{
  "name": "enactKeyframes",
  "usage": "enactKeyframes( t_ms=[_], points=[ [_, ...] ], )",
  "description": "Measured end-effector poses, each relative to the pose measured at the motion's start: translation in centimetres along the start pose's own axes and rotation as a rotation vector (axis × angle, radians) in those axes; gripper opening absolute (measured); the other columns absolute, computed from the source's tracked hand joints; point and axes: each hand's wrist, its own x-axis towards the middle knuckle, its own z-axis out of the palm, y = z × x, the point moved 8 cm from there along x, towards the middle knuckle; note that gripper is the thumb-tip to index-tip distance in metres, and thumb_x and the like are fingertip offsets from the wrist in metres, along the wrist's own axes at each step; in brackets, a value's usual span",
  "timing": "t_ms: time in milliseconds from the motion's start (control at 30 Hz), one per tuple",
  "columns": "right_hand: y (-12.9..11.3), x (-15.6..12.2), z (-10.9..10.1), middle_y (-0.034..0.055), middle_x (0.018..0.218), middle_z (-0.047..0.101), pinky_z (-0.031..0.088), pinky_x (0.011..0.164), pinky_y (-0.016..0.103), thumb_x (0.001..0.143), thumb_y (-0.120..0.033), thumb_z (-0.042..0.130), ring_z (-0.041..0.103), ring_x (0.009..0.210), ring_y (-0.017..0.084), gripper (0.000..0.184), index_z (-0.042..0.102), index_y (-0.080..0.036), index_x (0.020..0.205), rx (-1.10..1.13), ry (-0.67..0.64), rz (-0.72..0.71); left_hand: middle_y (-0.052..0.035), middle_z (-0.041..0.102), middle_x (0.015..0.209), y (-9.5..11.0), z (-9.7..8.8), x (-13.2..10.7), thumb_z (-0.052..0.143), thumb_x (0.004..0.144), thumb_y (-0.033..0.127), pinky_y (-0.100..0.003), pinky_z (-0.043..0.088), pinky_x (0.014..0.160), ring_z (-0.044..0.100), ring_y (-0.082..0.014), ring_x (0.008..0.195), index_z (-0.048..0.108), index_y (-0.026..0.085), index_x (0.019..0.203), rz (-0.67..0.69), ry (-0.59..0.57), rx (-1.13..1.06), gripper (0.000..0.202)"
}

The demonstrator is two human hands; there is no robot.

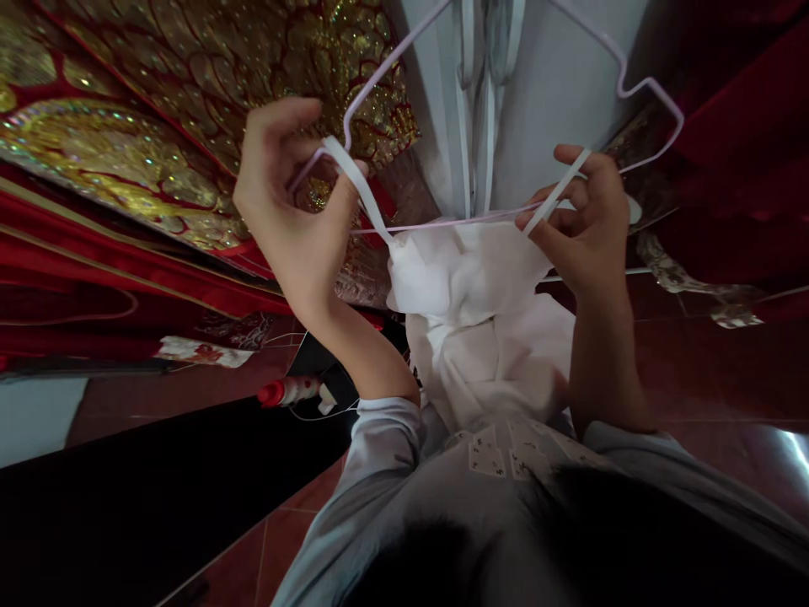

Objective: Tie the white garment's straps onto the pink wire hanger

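A pale lilac wire hanger (392, 61) spans the space between my hands, its top cut off by the picture's edge. My left hand (281, 198) curls round its left corner, thumb and fingers closed on a white strap (372, 198) that loops over the wire. On the other side, my right hand (587, 223) pinches a second white strap (559, 190), stretched between its fingers close to the hanger's lower bar. Both straps lead towards a white garment (474, 350), which hangs in folds below the bar, against my front. The right strap's lower end is partly hidden.
Red and gold sequinned clothes (126, 177) hang on the left, and dark red cloth (746, 169) on the right. Several pale straps (471, 110) dangle ahead before a light surface. A red-capped bottle (287, 391) stands by a black surface (177, 497) at lower left.
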Motion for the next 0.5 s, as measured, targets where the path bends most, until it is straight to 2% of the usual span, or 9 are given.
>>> enactKeyframes(
  t_ms=[33,100,167,267,333,400,467,500],
  points=[
    [0.0,0.0,-0.1,0.0029,0.094,0.073,0.046,0.049,0.033,0.073,-0.059,0.093,0.072,0.090,0.024,0.069,0.060,-0.038,0.129,-0.006,0.003,-0.001,0.0001,0.073,0.115,1.2,0.8,-0.1,0.090,0.073,-0.002,-0.022,0.057,0.089,0.069,-0.0166,0.098,0.073,0.016,0.120,0.067,-0.071,-0.024,0.053],
    [0.0,0.0,-0.2,0.0026,0.094,0.073,0.048,0.050,0.035,0.072,-0.062,0.093,0.071,0.088,0.025,0.071,0.060,-0.038,0.130,-0.012,0.007,0.001,0.0013,0.071,0.119,2.4,1.2,-0.1,0.083,0.077,-0.009,-0.019,0.054,0.082,0.068,-0.0133,0.092,0.070,0.016,0.125,0.155,-0.083,-0.050,0.056],
    [0.0,-0.1,-0.4,0.0025,0.095,0.074,0.051,0.052,0.038,0.072,-0.063,0.092,0.071,0.085,0.025,0.073,0.059,-0.038,0.131,-0.013,0.005,0.020,0.0005,0.070,0.120,2.0,0.8,0.1,0.076,0.077,-0.016,-0.020,0.052,0.078,0.068,-0.0124,0.088,0.067,0.015,0.122,0.163,-0.003,-0.097,0.056],
    [0.0,-0.1,-0.8,0.0030,0.101,0.076,0.056,0.059,0.042,0.072,-0.063,0.092,0.070,0.083,0.025,0.073,0.058,-0.041,0.132,-0.008,-0.008,0.056,-0.0021,0.068,0.113,-0.1,0.0,0.3,0.070,0.081,-0.018,-0.023,0.051,0.076,0.067,-0.0149,0.093,0.066,0.013,0.111,0.113,0.063,-0.156,0.044],
    [0.0,0.0,-1.0,0.0035,0.104,0.077,0.057,0.061,0.043,0.071,-0.062,0.092,0.070,0.086,0.027,0.072,0.058,-0.041,0.131,-0.010,-0.007,0.059,-0.0008,0.066,0.095,-2.1,-0.5,-0.1,0.073,0.087,-0.009,-0.025,0.049,0.070,0.063,-0.0143,0.081,0.066,0.013,0.104,0.021,0.117,-0.189,0.029],
    [0.0,-0.1,-1.0,0.0040,0.104,0.076,0.057,0.061,0.042,0.071,-0.061,0.092,0.071,0.089,0.027,0.072,0.058,-0.040,0.131,-0.014,-0.014,0.044,0.0021,0.062,0.081,-4.3,-1.1,-1.2,0.073,0.093,0.001,-0.026,0.046,0.065,0.054,-0.0126,0.066,0.065,0.016,0.106,-0.099,0.226,-0.281,0.021],
    [0.0,-0.3,-0.6,0.0041,0.104,0.075,0.055,0.059,0.039,0.072,-0.060,0.092,0.071,0.089,0.026,0.073,0.057,-0.039,0.132,-0.011,-0.031,0.015,0.0017,0.066,0.089,-6.0,-1.3,-2.9,0.068,0.097,0.008,-0.027,0.049,0.070,0.058,-0.0129,0.068,0.062,0.021,0.115,-0.193,0.370,-0.447,0.023],
    [-0.1,-0.4,-0.3,0.0037,0.104,0.075,0.055,0.058,0.038,0.073,-0.060,0.091,0.071,0.088,0.025,0.073,0.056,-0.039,0.134,-0.006,-0.041,-0.004,0.0000,0.069,0.097,-6.7,-0.8,-3.7,0.064,0.100,0.012,-0.028,0.053,0.078,0.065,-0.0144,0.079,0.061,0.024,0.116,-0.232,0.386,-0.525,0.021]
  ],
)
